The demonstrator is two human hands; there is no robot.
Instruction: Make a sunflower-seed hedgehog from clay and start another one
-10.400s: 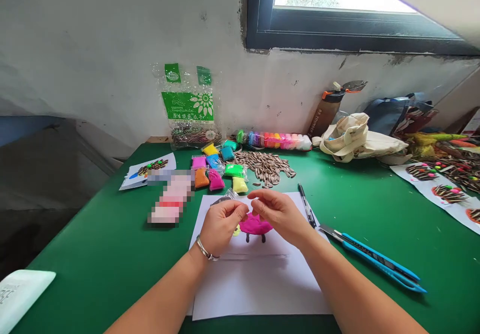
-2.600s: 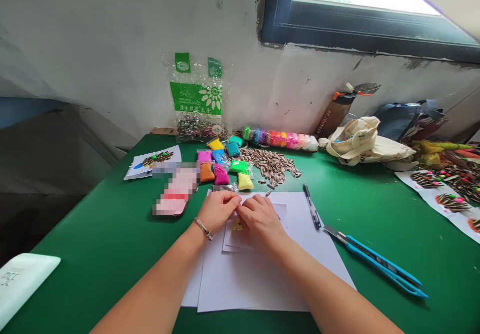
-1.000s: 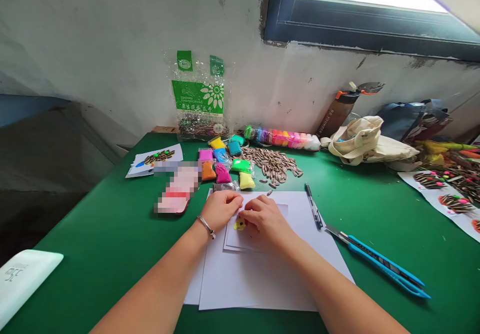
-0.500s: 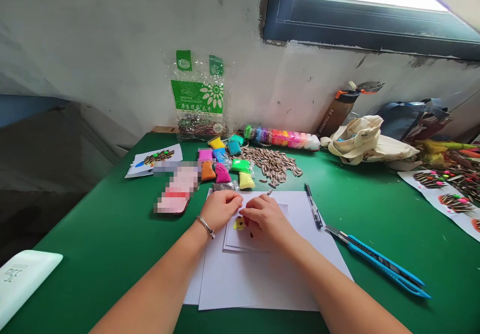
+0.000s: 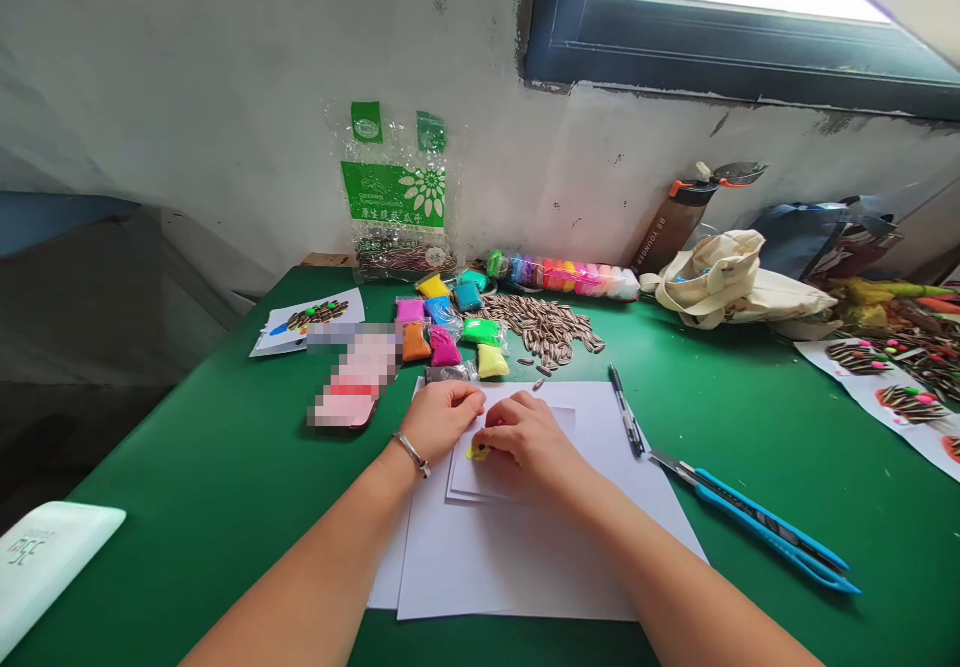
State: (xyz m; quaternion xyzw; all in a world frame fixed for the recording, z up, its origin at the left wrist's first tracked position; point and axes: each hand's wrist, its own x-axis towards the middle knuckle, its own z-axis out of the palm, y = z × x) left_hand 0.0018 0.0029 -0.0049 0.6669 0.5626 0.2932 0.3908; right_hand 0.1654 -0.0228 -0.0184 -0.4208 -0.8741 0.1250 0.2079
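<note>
The yellow clay piece [image 5: 477,450] is lying on a small paper sheet [image 5: 487,487], just beyond the right hand [image 5: 529,435] at nine o'clock, with fingertips covering its upper edge. Its visible part is pointing toward eight o'clock, a dark dot showing near those fingertips; the rest is hiding under the hand, so its long axis cannot be told. The right hand is curling palm down, fingers bent; whether it is gripping anything cannot be seen. At ten o'clock from the clay, the left hand [image 5: 439,422] is bringing thumb and forefinger together; anything between them is too small to tell. A larger sheet [image 5: 525,557] is lying beneath.
</note>
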